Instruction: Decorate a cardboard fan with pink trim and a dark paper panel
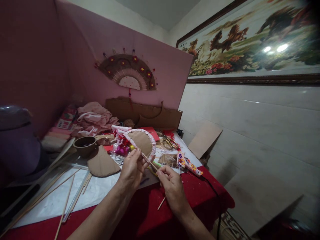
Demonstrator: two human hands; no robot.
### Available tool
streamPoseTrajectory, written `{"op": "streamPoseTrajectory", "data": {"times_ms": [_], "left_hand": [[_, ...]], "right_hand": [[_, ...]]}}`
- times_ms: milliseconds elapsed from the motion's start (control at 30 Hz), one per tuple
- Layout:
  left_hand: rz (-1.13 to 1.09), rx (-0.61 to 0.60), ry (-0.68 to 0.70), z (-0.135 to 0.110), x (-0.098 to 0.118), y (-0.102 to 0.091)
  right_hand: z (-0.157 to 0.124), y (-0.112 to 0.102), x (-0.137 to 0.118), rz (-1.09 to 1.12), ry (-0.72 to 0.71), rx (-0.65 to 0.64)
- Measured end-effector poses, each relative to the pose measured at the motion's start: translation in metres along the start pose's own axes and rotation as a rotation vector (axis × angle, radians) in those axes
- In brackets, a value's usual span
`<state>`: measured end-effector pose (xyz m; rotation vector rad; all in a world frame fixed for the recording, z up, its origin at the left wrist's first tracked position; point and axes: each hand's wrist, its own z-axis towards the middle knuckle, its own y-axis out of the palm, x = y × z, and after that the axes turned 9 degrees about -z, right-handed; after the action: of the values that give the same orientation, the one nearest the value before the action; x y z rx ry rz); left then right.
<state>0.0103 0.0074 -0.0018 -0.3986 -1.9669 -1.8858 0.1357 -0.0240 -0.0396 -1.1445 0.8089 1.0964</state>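
Nearest, your right hand (pixel 172 188) is closed on a thin wooden stick (pixel 149 161), thumb and fingertips pinched together round it. The stick's lower end pokes out beneath the hand, above the red cloth (pixel 200 196). Just beyond, your left hand (pixel 132 168) has its fingers gathered on the stick's upper end, right at the lower edge of the cardboard fan blank (pixel 142 140) with its pale trim. Beside your right hand lies a patterned glue gun (pixel 187 163). To the left, a loose cardboard wedge (pixel 101 163) rests on white paper near a brown bowl (pixel 85 145). Farther back, a finished fan (pixel 127 71) hangs on the pink wall (pixel 82 50).
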Motion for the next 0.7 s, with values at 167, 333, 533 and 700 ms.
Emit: {"op": "streamPoseTrajectory", "data": {"times_ms": [167,333,533,700], "left_hand": [[0.037,0.009,0.052,0.001,0.001,-0.001],[0.059,-0.036,0.008,-0.002,0.003,0.002],[0.202,-0.122,-0.08,-0.007,0.006,0.007],[0.228,-0.118,-0.135,-0.008,0.008,0.006]], "right_hand": [[0.008,-0.005,-0.001,0.364,0.059,-0.069],[0.036,-0.018,-0.013,0.44,-0.119,0.095],[0.085,-0.019,-0.022,0.468,0.12,-0.23],[0.109,-0.008,-0.017,0.576,0.067,-0.141]]}}
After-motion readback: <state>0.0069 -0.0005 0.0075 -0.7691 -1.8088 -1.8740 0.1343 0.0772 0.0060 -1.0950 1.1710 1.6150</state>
